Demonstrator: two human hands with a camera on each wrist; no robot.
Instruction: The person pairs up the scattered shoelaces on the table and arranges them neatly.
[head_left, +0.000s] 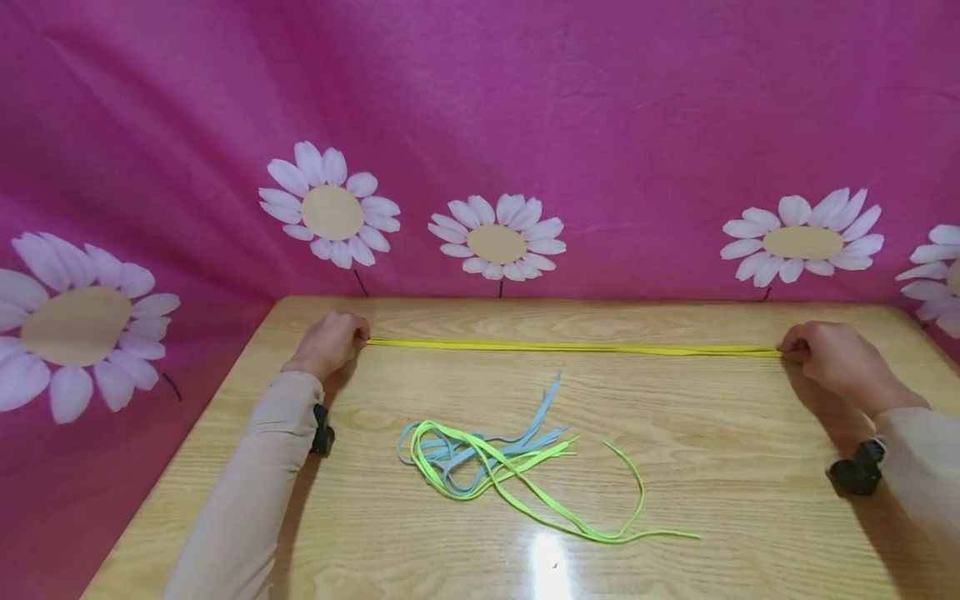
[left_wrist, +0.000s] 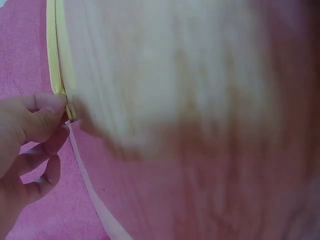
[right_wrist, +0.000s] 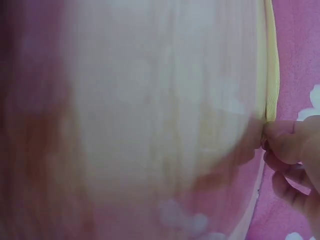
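Note:
A yellow shoelace, its strands lying side by side, is stretched straight across the far part of the table. My left hand pinches its left end between thumb and forefinger; in the left wrist view the tips of the yellow shoelace show just past the fingertips. At the other end my right hand pinches the lace the same way, the remaining fingers loosely bent in the right wrist view. Nearer to me lie a light blue shoelace and a neon green shoelace, loosely looped and overlapping.
The wooden table ends at a pink cloth printed with white daisies, which hangs behind it and on the left. A black wrist camera sits on the left sleeve, another black camera on the right.

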